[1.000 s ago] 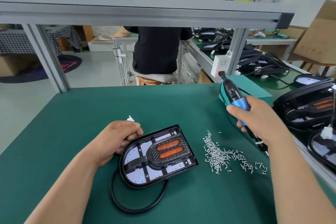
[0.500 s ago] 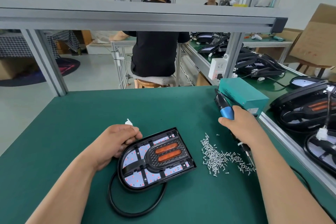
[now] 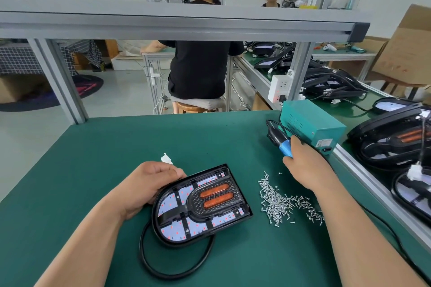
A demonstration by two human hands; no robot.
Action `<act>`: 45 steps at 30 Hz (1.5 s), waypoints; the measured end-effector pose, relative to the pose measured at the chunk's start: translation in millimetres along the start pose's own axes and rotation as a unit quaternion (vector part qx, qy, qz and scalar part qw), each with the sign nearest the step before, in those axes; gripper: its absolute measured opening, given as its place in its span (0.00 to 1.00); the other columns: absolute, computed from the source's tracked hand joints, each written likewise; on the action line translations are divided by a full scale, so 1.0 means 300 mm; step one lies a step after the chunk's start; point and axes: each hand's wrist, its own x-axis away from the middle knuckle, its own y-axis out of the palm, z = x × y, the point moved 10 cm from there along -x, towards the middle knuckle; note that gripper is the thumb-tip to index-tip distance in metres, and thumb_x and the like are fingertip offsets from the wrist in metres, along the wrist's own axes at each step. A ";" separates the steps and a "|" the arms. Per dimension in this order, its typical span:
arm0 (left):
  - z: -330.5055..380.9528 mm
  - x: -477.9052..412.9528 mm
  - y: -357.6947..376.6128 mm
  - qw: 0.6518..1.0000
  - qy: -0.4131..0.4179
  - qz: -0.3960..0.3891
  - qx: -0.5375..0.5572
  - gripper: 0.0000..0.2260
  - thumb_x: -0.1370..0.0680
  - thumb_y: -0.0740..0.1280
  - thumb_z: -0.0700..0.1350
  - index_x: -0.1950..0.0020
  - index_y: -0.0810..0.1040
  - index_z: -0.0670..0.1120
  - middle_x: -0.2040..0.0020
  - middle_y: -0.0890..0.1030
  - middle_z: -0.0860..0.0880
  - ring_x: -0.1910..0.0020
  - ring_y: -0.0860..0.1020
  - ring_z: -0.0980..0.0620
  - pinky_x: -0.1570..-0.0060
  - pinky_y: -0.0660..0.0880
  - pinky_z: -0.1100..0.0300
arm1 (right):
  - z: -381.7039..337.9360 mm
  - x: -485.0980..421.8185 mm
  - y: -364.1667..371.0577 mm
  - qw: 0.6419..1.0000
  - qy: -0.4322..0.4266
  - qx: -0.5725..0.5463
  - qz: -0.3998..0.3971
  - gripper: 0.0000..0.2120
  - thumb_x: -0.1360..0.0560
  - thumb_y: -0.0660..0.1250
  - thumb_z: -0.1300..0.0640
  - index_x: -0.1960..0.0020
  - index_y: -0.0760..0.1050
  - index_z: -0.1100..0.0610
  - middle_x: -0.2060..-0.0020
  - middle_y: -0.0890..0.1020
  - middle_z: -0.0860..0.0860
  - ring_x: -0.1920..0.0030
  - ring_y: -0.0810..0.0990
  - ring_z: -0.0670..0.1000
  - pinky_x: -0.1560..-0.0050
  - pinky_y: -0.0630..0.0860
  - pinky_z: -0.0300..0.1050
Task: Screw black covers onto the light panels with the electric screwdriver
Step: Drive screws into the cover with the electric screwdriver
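Green table filled the near half of the view. Light panel lay flat on it, near centre, rounded end nearest, black cover already seated on top. A black cable looped out from under its near edge. Finished-looking panels were stacked on the right bench, and a teal power box sat at the far right of the table.

Left hand was at the panel's far-left edge, fingers curled over the rim and holding it down. Right hand was wrapped tight round the blue grip of the screwdriver, just beyond the far end of the loose screws, right of the panel. Tool's back end pointed up and away; the bit was hidden under the hand, so couldn't tell if it carried a screw. Small white scrap lay just beyond the left hand.

Looked like the screw pick-up step, with no driving underway. To do it well: dip the bit straight onto one screw head, carry it over a cover hole, hold the tool upright, pin the panel firmly so the cover can't shift, stop once seated.
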 end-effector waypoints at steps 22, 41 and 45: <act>-0.034 -0.032 -0.031 1.000 0.002 0.019 0.018 0.16 0.24 0.70 0.56 0.48 0.87 0.45 0.52 0.86 0.34 0.57 0.82 0.41 0.61 0.77 0.55 | -0.054 0.043 -0.003 0.994 -0.073 -0.008 -0.085 0.02 0.16 0.61 0.60 0.45 0.68 0.58 0.46 0.69 0.52 0.43 0.72 0.58 0.45 0.73 0.54; -0.026 -0.026 -0.255 0.934 0.012 0.304 -0.186 0.10 0.24 0.76 0.56 0.62 0.85 0.52 0.68 0.77 0.43 0.71 0.66 0.52 0.66 0.65 0.58 | -0.110 0.054 -0.091 0.948 -0.132 -0.288 -0.011 0.10 0.18 0.70 0.48 0.39 0.82 0.37 0.46 0.86 0.32 0.42 0.82 0.34 0.37 0.75 0.39; -0.032 -0.032 -0.235 0.925 -0.008 0.295 -0.238 0.18 0.26 0.77 0.59 0.62 0.82 0.45 0.71 0.73 0.50 0.71 0.66 0.51 0.67 0.66 0.58 | -0.221 0.105 -0.022 0.935 -0.168 -0.296 -0.097 0.11 0.17 0.69 0.49 0.35 0.79 0.42 0.54 0.88 0.40 0.55 0.87 0.42 0.57 0.80 0.40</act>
